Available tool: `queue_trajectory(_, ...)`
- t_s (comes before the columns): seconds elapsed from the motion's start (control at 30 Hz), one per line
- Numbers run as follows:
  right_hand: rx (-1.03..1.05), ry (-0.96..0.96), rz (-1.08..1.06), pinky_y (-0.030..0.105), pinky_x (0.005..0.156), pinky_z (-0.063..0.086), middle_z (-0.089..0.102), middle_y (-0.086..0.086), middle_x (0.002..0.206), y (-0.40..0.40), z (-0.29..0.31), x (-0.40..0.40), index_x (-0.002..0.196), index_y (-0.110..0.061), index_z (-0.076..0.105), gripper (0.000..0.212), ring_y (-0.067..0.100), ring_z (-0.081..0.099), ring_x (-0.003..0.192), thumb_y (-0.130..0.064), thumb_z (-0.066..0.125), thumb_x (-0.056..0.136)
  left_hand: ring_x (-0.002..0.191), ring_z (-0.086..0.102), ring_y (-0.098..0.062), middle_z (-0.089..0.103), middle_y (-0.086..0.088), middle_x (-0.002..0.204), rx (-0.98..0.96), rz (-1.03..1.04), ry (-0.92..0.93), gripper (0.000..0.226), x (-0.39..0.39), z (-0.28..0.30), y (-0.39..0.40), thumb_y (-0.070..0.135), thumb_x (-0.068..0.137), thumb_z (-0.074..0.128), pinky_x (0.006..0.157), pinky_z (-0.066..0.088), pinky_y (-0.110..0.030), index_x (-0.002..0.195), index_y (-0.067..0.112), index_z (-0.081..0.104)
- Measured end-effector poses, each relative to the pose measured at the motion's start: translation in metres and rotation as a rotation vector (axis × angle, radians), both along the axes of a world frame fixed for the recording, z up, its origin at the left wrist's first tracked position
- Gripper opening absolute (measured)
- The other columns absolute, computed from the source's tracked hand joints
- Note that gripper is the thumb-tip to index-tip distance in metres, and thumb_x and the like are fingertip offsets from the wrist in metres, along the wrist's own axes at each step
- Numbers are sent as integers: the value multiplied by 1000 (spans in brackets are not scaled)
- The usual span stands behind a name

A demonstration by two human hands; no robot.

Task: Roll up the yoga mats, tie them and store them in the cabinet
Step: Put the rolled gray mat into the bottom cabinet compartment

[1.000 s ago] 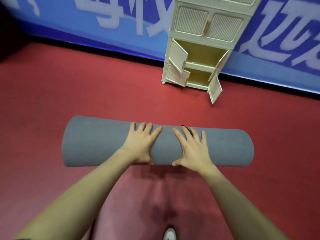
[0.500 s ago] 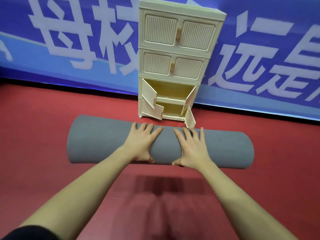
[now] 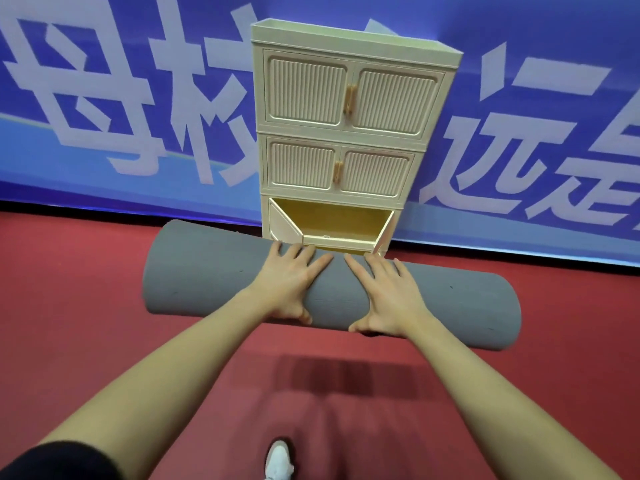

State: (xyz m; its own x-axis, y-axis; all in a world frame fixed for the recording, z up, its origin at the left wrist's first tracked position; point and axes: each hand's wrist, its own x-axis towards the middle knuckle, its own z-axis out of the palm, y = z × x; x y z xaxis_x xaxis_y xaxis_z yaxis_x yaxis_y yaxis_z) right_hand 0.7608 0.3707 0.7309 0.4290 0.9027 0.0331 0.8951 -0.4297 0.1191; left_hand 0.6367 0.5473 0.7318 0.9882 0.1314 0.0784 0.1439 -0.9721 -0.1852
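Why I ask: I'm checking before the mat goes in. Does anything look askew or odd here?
Only a little. The rolled grey mat is held crosswise and looks wider than the cabinet's open compartment, so it may not fit sideways. Left hand and right hand grip it evenly.

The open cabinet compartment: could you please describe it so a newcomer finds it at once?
Against the blue banner stands a tall cream plastic cabinet. Its two upper tiers are shut; the open compartment, yellowish inside, lies just below them.
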Motion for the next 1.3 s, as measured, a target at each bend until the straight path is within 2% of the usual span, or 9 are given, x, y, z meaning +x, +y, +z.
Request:
queue_trajectory(0.07, 17, -5, -33, 45, 115, 13, 21, 11, 155, 32, -5, 25, 153, -29, -2, 127, 26, 20, 142, -76, 68, 58, 133, 31, -25, 31, -7, 147, 1, -27, 5, 122, 29, -1, 35, 68, 54, 71, 106, 23, -49, 150, 23, 12)
queue_trajectory(0.23, 19, 31, -99, 50, 99, 39, 51, 16, 133, 98, -13, 82, 149, -25, 30, 130, 32, 49, 123, -75, 76, 38, 133, 30, -25, 33, -6, 146, -18, -79, 8, 122, 94, -4, 106, 66, 51, 73, 107, 22, -50, 150, 20, 17)
queue_trajectory(0.37, 15, 21, -140, 50, 99, 37, 49, 16, 134, 138, -24, 125, 149, -26, 30, 126, 32, 45, 125, -74, 75, 41, 138, 23, -21, 27, 0, 151, -72, -69, 43, 122, 145, -18, 150, 65, 52, 73, 109, 16, -55, 151, 26, 13)
queue_trajectory(0.53, 9, 107, -230, 49, 89, 43, 57, 13, 123, 181, -49, 178, 143, -22, 43, 126, 30, 54, 114, -74, 75, 32, 139, 23, -18, 30, 6, 149, -135, -92, 131, 123, 209, -41, 199, 62, 48, 78, 108, 17, -57, 149, 30, 15)
queue_trajectory(0.77, -45, 154, -279, 42, 108, 20, 28, 7, 148, 229, -85, 259, 152, -31, 8, 116, 24, 26, 136, -70, 68, 61, 141, 20, -20, 24, 5, 153, -184, -138, 200, 123, 308, -80, 247, 56, 53, 80, 112, 8, -56, 151, 31, 11)
queue_trajectory(0.9, 21, 144, -348, 46, 88, 44, 59, 13, 118, 251, -116, 289, 139, -21, 48, 125, 30, 58, 107, -70, 81, 29, 140, 22, -21, 29, 3, 151, -208, -190, 214, 121, 347, -106, 275, 51, 51, 81, 112, 7, -53, 151, 31, 15)
queue_trajectory(0.97, -10, 182, -384, 47, 87, 44, 59, 13, 120, 263, -129, 299, 140, -21, 46, 124, 30, 57, 109, -71, 80, 32, 140, 23, -21, 31, 3, 151, -225, -231, 225, 120, 363, -117, 290, 51, 50, 82, 112, 8, -52, 150, 30, 19)
queue_trajectory(1.1, -41, 177, -437, 46, 102, 31, 39, 10, 143, 285, -148, 312, 152, -29, 15, 117, 28, 38, 130, -71, 70, 58, 139, 27, -22, 33, 2, 150, -255, -310, 245, 120, 392, -137, 314, 52, 49, 84, 112, 10, -50, 150, 29, 22)
queue_trajectory(1.3, 66, 117, -595, 50, 84, 46, 61, 18, 115, 299, -193, 313, 135, -17, 50, 118, 36, 59, 104, -63, 84, 31, 126, 46, -27, 50, -2, 138, -223, -496, 130, 121, 421, -184, 337, 50, 32, 88, 104, 27, -58, 141, 26, 42)
